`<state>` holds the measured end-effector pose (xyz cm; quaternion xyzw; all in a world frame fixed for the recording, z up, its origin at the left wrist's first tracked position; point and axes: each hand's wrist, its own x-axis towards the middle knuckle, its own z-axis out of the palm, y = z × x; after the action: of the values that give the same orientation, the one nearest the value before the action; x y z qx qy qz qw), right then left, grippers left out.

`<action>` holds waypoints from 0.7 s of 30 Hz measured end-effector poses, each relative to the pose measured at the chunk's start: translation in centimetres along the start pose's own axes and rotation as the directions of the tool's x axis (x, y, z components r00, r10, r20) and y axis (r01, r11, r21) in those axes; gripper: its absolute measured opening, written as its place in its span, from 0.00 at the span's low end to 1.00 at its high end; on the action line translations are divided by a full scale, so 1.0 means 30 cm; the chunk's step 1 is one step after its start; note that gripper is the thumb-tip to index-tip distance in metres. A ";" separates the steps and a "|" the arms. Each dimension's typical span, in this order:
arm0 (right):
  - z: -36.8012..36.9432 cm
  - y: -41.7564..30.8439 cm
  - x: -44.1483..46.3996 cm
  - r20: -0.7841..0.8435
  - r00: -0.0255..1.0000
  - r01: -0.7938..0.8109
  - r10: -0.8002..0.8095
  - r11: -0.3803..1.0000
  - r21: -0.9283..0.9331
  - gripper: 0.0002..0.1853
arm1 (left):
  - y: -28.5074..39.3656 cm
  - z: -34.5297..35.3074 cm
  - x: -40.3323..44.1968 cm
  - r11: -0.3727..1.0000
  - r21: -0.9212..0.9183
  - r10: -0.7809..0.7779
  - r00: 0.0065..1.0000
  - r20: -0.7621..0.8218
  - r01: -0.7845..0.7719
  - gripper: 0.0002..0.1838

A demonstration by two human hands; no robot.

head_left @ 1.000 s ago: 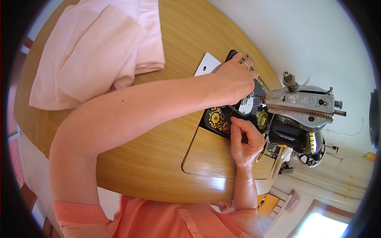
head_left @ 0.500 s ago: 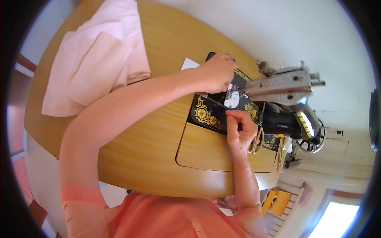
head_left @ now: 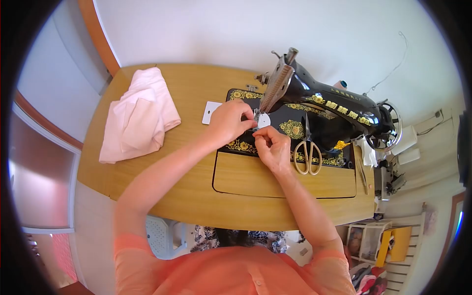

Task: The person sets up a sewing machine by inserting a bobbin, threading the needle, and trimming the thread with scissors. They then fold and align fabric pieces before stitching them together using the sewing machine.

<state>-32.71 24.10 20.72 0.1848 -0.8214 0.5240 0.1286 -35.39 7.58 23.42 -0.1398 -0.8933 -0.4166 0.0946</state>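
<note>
Where one bench (head_left: 191, 189) bears one sewing machine (head_left: 322, 96), two hands pinch close together below its head.
Likely heavy, rigid and slick, the machine would be best held by its base; the single cloth pile (head_left: 142, 115), well to the left, looks soft and light, easily scooped from underneath. Left hand (head_left: 227, 120) and right hand (head_left: 274, 150) have fingertips closed; whether on anything, I cannot tell. One pair of scissors (head_left: 308, 141), stiff, offers two handles.
</note>
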 end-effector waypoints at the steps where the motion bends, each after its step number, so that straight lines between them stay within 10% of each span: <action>1: -0.001 -0.001 0.001 -0.042 0.999 -0.011 0.013 0.999 0.030 0.03 | 0.023 0.004 -0.011 0.997 -0.031 -0.067 0.998 -0.018 0.067 0.08; 6: 0.000 0.031 0.037 -0.252 0.968 -0.011 0.012 1.000 0.007 0.09 | 0.052 0.047 -0.049 0.992 -0.120 -0.005 0.968 -0.252 -0.027 0.04; 11: -0.010 0.053 0.095 -0.052 0.999 -0.012 0.000 0.976 -0.215 0.09 | 0.027 0.059 -0.045 0.981 -0.061 0.136 0.869 -0.475 -0.186 0.08; 17: -0.016 0.069 0.088 -0.072 0.997 0.020 -0.027 0.994 -0.106 0.04 | 0.023 0.070 -0.096 0.971 -0.223 -0.020 0.904 -0.428 -0.084 0.10; 21: -0.017 0.046 0.070 -0.051 0.995 0.082 -0.085 0.995 -0.063 0.03 | 0.007 0.060 -0.085 0.904 0.170 0.427 0.807 -0.408 -0.393 0.14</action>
<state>-35.20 24.74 20.68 0.2011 -0.8248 0.4975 0.1780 -33.03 8.67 21.70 -0.2288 -0.8132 -0.3719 0.3848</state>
